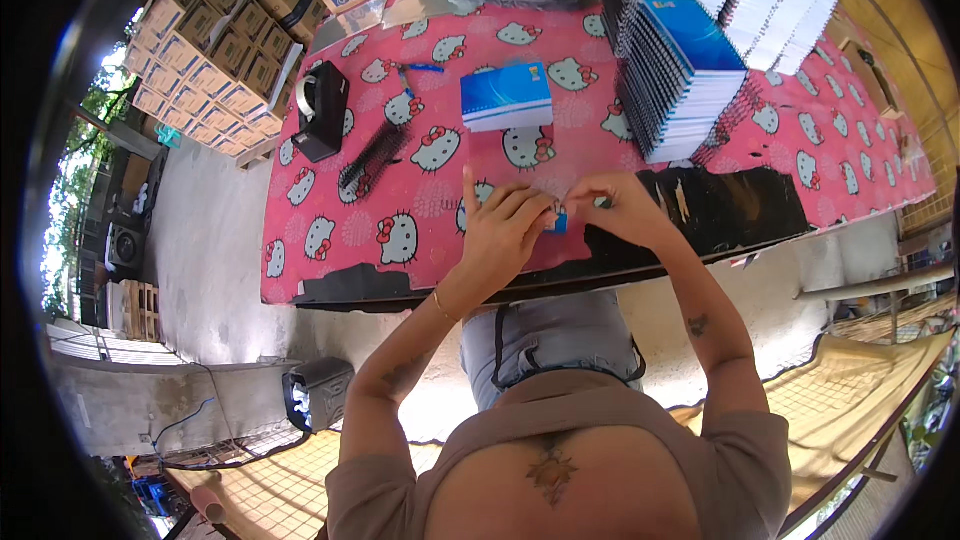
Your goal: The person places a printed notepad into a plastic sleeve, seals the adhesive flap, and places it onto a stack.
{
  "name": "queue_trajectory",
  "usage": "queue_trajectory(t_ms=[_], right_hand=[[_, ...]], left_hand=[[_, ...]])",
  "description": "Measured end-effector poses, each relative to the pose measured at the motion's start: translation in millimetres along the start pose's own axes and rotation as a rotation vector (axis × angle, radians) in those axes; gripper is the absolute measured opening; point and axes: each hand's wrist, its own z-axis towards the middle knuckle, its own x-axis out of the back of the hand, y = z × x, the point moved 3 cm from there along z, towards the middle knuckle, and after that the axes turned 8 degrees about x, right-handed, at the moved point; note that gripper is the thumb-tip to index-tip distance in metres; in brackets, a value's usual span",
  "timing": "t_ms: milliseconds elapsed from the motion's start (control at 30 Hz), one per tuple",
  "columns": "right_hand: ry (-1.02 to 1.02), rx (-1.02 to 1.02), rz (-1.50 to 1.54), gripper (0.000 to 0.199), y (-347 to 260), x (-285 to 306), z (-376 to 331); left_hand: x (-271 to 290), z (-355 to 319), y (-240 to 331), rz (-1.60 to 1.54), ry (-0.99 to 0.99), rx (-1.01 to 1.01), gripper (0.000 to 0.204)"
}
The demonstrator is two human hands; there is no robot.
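SMALL BLUE ITEM (559,224): NEAR SIDE OF BLUE BOOKLET (507,95)

Left of the booklet, on the pink patterned surface (355,231): black tape dispenser (322,125), then black spiral coils (374,156). Near side of the booklet: left hand (500,226), index finger extended, other fingers bent at the item; grip cannot be determined. Near side, right of the booklet: right hand (626,210), fingers drawn together beside the item; grip likewise cannot be determined. Right of the booklet: stacked spiral notebooks (682,90).

brown cartons (205,90) stand stacked at left, well apart from a dark bin (330,398).
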Motion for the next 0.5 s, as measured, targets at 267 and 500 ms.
queue_trajectory(t_ms=[267,500], right_hand=[[0.274,0.095,-0.370,0.020,-22.6,-21.0,2.6],[0.634,0.480,-0.601,0.053,-120.9,19.7,-9.9]], left_hand=[[26.2,2.4,13.8,0.079,-0.151,0.128,0.019],[72.8,70.7,34.6,-0.242,0.176,0.036,0.025]])
